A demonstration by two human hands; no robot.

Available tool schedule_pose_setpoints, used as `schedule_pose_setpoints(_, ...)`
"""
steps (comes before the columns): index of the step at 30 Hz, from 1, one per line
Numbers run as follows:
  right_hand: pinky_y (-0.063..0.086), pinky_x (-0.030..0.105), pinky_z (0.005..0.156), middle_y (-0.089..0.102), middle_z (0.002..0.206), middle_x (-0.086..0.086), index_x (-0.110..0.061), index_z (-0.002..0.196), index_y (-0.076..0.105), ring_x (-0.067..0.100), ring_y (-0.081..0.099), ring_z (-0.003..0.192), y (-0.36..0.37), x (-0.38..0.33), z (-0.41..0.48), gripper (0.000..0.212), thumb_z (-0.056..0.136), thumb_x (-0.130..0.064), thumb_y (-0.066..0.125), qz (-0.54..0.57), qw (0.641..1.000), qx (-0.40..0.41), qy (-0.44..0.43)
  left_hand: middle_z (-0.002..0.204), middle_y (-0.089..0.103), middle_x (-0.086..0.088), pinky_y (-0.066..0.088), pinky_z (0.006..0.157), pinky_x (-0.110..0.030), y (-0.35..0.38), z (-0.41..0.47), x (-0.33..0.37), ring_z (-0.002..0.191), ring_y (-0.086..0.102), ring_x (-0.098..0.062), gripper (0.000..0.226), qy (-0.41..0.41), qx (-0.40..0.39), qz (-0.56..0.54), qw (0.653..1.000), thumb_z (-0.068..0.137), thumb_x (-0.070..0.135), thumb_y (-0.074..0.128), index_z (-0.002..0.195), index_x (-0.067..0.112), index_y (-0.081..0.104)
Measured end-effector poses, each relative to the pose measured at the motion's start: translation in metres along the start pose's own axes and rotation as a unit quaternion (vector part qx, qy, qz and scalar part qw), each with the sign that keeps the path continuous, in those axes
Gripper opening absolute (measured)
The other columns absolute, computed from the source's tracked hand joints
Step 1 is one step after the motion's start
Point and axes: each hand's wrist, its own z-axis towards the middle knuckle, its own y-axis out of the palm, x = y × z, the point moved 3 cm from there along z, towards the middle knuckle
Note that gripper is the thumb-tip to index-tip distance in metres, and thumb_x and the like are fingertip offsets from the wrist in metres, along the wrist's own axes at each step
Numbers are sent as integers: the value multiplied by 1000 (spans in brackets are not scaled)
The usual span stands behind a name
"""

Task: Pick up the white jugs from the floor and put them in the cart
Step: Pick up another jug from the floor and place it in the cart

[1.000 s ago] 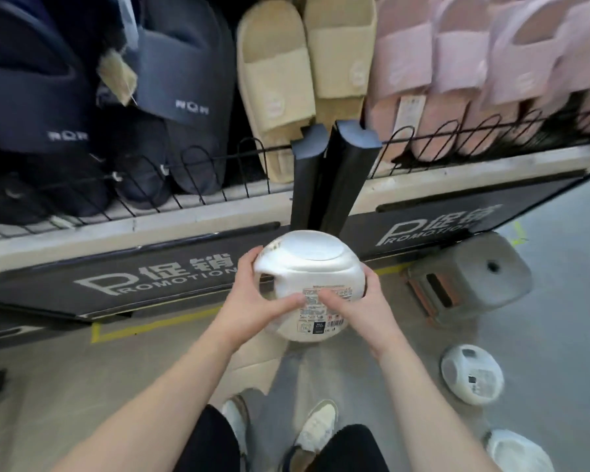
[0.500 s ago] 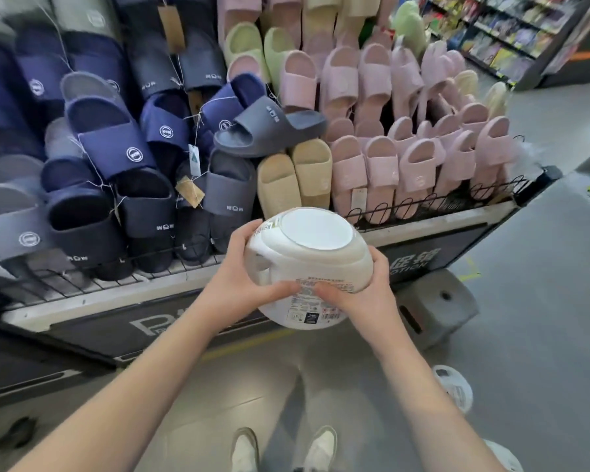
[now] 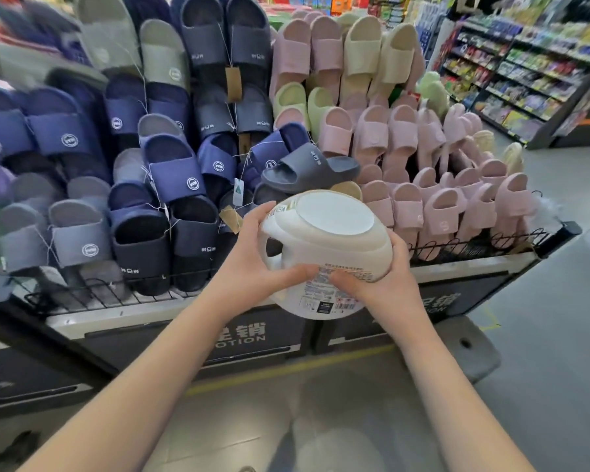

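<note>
From the head camera, a rounded white plastic jug (image 3: pixel 324 240) with a printed label and barcode on its near side is held in the air at chest height, well above the grey floor (image 3: pixel 542 386), tilted so that a flat round face looks up toward the camera. The left hand (image 3: pixel 252 264) grasps the jug's left side by the moulded handle opening, fingers wrapped behind it and the thumb laid across the front just above the label. The right hand (image 3: pixel 385 284) clasps the right side, fingers curled round the far wall and the thumb pressed on the label; the two thumbs nearly meet. Behind the jug stands a low display rack with a black wire rail (image 3: pixel 474 240), packed with navy foam slippers (image 3: pixel 171 165) to the left and pink foam slippers (image 3: pixel 440 199) to the right. One dark grey slipper (image 3: pixel 310 168) lies sideways on top, just beyond the jug. A black promotion panel (image 3: pixel 246 335) runs along the rack's base, and a grey block (image 3: pixel 470 352) sits on the floor beside it. Stocked store shelves (image 3: pixel 525 63) fill the upper right.
</note>
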Motion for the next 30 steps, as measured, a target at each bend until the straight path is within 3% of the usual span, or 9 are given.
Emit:
schedule_pose_setpoints(5,59,16,82,56,138,-17,-42,149,39,-4,58,122,22,-18,5,120,45,-53,99,-3,999,-50,-19,147,46,24,42,107,-11,-27,-13,0,128,44,21,106,-9,34,-1,999,73,29,94,155,32,27)
schedule_pose_setpoints(9,54,8,77,57,134,-22,-40,150,39,-15,57,115,48,-24,11,116,49,-47,97,9,995,-96,-35,148,46,23,39,108,-9,-50,-30,-1,132,43,17,108,-18,83,9,996,70,35,94,156,32,28)
schedule_pose_setpoints(12,57,14,79,58,132,-27,-45,148,40,-11,58,118,75,-32,16,117,48,-52,100,17,986,-156,-49,147,46,25,38,103,-3,-68,-54,-4,129,43,21,106,-39,143,20,989,72,34,94,155,34,28)
schedule_pose_setpoints(14,59,18,79,58,135,-24,-43,150,40,-12,60,117,99,-38,18,116,52,-42,102,29,978,-198,-55,145,46,27,38,101,-1,-83,-72,-7,126,43,24,105,-52,189,29,980,72,33,94,155,33,29)
schedule_pose_setpoints(17,55,8,68,56,131,-23,-32,152,40,-24,58,102,137,-45,14,108,63,-14,99,59,962,-259,-70,146,46,26,41,114,-21,-105,-103,-7,131,45,16,109,-75,256,47,963,66,44,94,154,37,30)
schedule_pose_setpoints(19,52,5,65,55,128,-24,-31,151,40,-28,57,97,162,-52,8,105,65,-10,98,68,947,-304,-82,147,47,25,43,117,-34,-119,-128,-8,131,47,12,110,-98,297,51,949,64,48,94,154,39,30)
schedule_pose_setpoints(22,53,7,63,57,124,-22,-30,146,41,-24,61,94,201,-60,-10,100,67,-4,96,89,918,-376,-94,146,46,28,44,117,-40,-137,-170,-7,132,45,14,111,-128,356,71,923,63,55,94,153,42,30)
schedule_pose_setpoints(27,56,11,77,60,125,-24,-41,136,44,-16,63,107,263,-79,-51,100,51,-34,97,108,868,-470,-121,142,39,38,39,108,-16,-162,-242,-6,126,34,31,108,-162,449,91,874,64,50,90,153,38,30)
schedule_pose_setpoints(30,53,6,71,58,125,-22,-39,134,43,-22,61,101,299,-94,-80,96,58,-18,99,113,842,-510,-134,144,40,36,38,104,-9,-179,-282,-9,126,36,29,108,-171,495,90,847,64,46,91,154,37,31)
